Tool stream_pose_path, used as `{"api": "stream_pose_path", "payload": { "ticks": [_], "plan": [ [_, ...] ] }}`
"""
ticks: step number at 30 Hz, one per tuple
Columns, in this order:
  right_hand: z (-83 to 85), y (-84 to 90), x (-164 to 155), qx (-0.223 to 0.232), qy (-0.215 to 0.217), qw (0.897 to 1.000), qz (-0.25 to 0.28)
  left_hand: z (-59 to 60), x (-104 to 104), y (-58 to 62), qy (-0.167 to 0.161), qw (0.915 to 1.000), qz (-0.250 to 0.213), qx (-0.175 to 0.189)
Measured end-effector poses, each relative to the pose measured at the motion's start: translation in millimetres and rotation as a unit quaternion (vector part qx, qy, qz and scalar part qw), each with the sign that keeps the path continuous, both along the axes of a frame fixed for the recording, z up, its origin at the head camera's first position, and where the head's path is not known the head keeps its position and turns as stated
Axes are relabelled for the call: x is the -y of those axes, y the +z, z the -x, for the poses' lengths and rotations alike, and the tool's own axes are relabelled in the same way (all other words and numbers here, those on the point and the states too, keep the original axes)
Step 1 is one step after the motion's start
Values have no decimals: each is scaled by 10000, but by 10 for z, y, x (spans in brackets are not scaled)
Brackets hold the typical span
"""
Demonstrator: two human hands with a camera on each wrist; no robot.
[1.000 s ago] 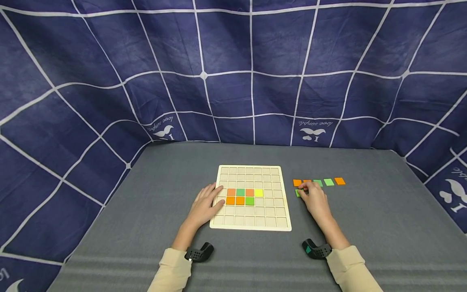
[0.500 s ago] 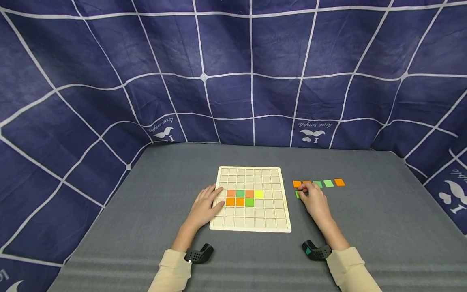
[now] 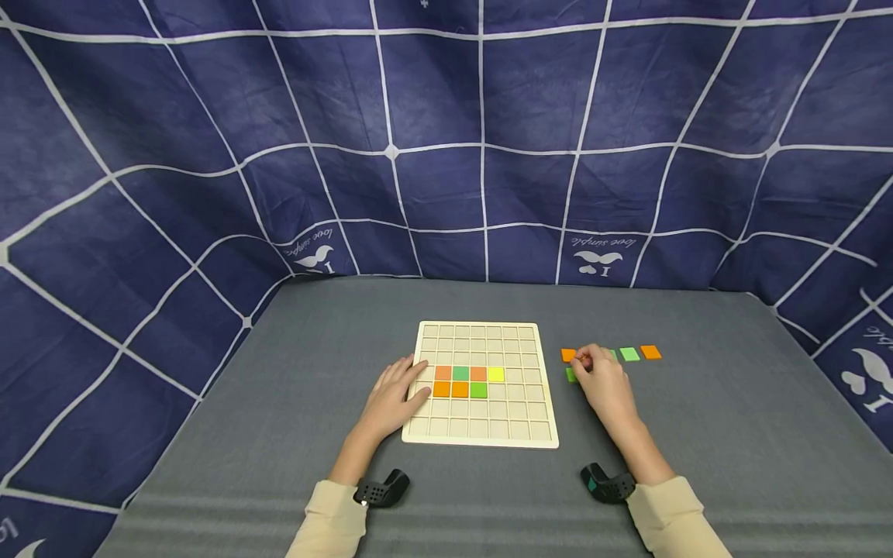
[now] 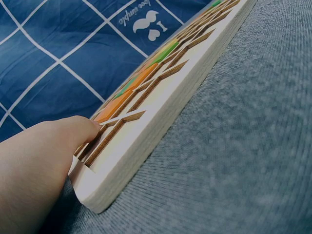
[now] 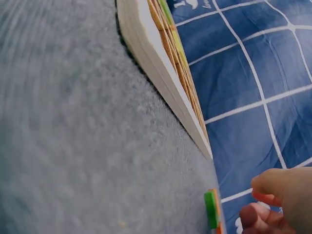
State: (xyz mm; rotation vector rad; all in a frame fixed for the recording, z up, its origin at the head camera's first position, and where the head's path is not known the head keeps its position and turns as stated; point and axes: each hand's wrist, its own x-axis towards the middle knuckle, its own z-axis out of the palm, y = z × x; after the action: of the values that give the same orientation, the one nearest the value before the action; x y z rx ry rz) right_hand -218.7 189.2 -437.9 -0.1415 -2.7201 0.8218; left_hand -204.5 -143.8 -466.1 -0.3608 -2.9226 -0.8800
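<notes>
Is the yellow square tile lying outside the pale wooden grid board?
No, the yellow square tile sits in a cell of the pale wooden grid board, beside a salmon-coloured square tile.

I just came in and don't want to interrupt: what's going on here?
A person's left hand rests on the left edge of a gridded board, which holds seven coloured tiles: four in one row, three in the row nearer the person. The right hand is at the loose orange and green tiles to the board's right. Whether it pinches one can't be made out.
</notes>
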Motion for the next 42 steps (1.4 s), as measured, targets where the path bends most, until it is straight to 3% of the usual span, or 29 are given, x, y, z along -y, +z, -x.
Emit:
{"api": "stream_pose_path", "payload": {
  "ticks": [6,13,19,29,35,42],
  "plan": [
    [-90,62,169,-165,458,9988,41,-9,-7,-6,-7,10000,58,35],
    [-217,85,466,62,1069,9940,208,0,-6,-37,13,10000,76,3],
    [-208,33,723,18,1420,9895,261,-3,-1,-34,21,10000,63,-13],
    [-61,-195,881,335,1441,9879,459,7,-15,-71,13,9999,137,84],
    [-46,-241,907,208,1470,9882,382,11,-9,-59,55,9999,57,-114],
    [-41,-263,913,110,1437,9886,430,-1,-1,-43,84,9999,29,-52]
  ]
}}
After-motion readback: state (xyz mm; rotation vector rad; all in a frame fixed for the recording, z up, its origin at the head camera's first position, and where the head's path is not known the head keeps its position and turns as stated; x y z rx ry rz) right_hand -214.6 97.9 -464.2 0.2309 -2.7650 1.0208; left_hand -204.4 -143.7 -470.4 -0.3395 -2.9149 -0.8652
